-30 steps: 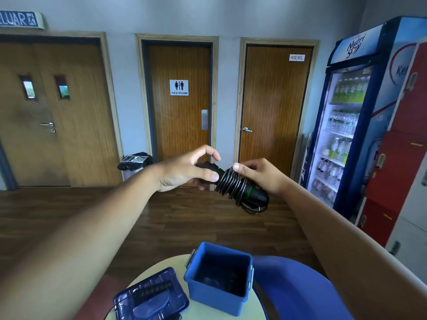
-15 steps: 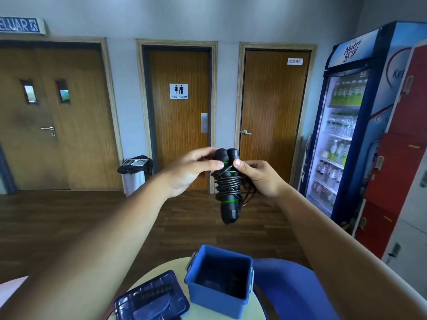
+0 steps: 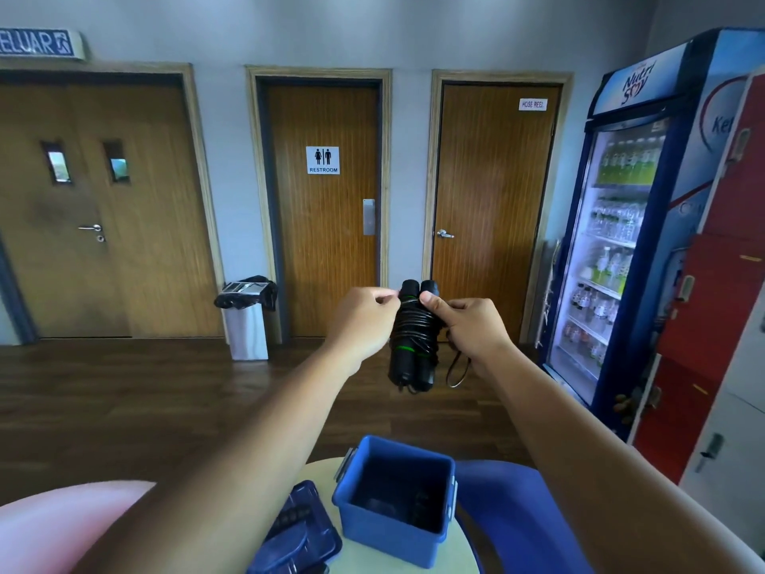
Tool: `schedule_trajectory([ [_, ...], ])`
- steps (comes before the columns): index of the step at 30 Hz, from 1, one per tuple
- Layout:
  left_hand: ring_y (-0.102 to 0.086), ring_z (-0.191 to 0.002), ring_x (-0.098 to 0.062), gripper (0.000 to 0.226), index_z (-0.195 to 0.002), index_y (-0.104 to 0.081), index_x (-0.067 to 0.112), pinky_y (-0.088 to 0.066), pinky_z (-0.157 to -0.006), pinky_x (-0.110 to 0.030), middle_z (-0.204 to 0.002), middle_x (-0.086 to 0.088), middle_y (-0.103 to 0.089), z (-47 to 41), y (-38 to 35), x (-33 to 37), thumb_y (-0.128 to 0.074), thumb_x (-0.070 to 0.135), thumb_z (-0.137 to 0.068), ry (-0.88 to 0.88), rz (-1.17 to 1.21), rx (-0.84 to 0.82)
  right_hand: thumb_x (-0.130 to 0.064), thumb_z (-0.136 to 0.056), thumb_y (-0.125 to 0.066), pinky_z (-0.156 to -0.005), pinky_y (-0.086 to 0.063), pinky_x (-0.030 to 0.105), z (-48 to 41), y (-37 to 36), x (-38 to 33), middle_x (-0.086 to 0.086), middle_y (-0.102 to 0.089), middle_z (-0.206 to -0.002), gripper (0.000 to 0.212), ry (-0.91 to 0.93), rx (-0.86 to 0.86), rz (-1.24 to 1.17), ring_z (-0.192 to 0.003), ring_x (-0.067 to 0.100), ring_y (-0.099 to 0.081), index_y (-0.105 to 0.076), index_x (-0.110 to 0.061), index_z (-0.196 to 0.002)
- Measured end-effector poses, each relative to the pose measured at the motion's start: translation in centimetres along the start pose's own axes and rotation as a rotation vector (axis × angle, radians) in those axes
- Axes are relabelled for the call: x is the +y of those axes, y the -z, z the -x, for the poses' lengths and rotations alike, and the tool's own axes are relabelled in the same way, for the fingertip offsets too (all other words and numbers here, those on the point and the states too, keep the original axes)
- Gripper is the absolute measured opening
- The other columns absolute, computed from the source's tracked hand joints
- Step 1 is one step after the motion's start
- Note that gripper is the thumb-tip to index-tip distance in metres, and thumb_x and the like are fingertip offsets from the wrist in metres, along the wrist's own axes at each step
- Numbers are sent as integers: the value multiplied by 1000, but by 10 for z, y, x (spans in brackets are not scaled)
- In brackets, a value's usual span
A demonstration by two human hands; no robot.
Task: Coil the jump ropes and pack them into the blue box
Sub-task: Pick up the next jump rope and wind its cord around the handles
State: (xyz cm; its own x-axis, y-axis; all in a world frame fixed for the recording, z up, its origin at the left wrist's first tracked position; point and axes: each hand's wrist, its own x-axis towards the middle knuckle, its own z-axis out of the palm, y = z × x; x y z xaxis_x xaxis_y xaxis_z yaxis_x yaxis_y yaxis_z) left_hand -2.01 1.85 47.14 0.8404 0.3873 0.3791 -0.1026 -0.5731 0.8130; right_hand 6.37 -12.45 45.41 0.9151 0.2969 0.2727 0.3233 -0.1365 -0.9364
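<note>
Rope (image 3: pixel 414 331) upright in mid-air, well apart from the box (image 3: pixel 387 536): handles side by side, long axis vertical, cord wound round them, one loose loop hanging lower right. Right hand (image 3: pixel 474 325) grips the bundle, thumb on the coil; left hand (image 3: pixel 364 319) pinches a strand near the top. We can't make out the dark box interior; left arm hides part of the lid (image 3: pixel 300 536). Both arms reach straight forward.

1. Jump rope (image 3: pixel 412 333): black handles and cord, with a green ring on each handle.
2. Blue box (image 3: pixel 387 532): mid blue, grey latches.
3. Lid (image 3: pixel 298 540): dark blue.
4. Table (image 3: pixel 321 470): cream.
5. Chair (image 3: pixel 509 519): blue.
6. Doors (image 3: pixel 323 250): brown, vertical wood grain.
7. Drinks fridge (image 3: pixel 637 82): blue frame.
8. Lockers (image 3: pixel 712 316): red.
9. Floor (image 3: pixel 124 399): dark brown planks.
</note>
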Motion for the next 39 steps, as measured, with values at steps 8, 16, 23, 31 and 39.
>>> schedule_trajectory([
  [8, -56, -75, -11, 46, -119, -46, 25, -37, -60, -26, -88, 4, -59, -4, 13, 7, -74, 27, -83, -20, -185, -348, -42, -92, -69, -59, -45, 32, 4, 4, -6, 4, -68, -59, 34, 89, -168, 96, -53, 14, -53, -78, -13, -78],
  [16, -60, -93, -16, 74, -129, -49, 29, -39, -62, -21, -116, 0, -55, -13, 22, -24, -87, 29, -66, -179, -282, -109, -41, -97, -61, -58, -44, 31, 6, -2, -19, 14, -70, -76, 31, 332, -252, 440, -60, 15, -54, -74, -16, -85],
  [23, -73, -81, -16, 56, -119, -60, 35, -55, -69, -32, -98, 2, -74, -5, 38, -27, -85, 16, -73, -21, 204, -118, -30, -94, -67, -60, -50, 21, 2, -8, -24, -9, -73, -82, 12, 592, -110, 332, -71, 4, -65, -78, -26, -100],
  [31, -71, -73, -21, 62, -110, -67, 19, -54, -61, -31, -85, -3, -76, -4, 50, -26, -83, 31, -52, 46, 565, -73, -29, -99, -59, -62, -48, 26, 5, -10, -31, 2, -70, -81, 18, 669, -50, 284, -73, 13, -60, -72, -17, -99],
  [39, -68, -81, -35, 59, -109, -63, 15, -55, -66, -37, -93, -17, -73, -4, 48, -34, -82, 30, -55, 56, 673, -174, -39, -100, -54, -72, -38, 30, -11, 6, -35, -11, -55, -85, 25, 881, -29, 806, -76, 8, -51, -69, -19, -103],
])
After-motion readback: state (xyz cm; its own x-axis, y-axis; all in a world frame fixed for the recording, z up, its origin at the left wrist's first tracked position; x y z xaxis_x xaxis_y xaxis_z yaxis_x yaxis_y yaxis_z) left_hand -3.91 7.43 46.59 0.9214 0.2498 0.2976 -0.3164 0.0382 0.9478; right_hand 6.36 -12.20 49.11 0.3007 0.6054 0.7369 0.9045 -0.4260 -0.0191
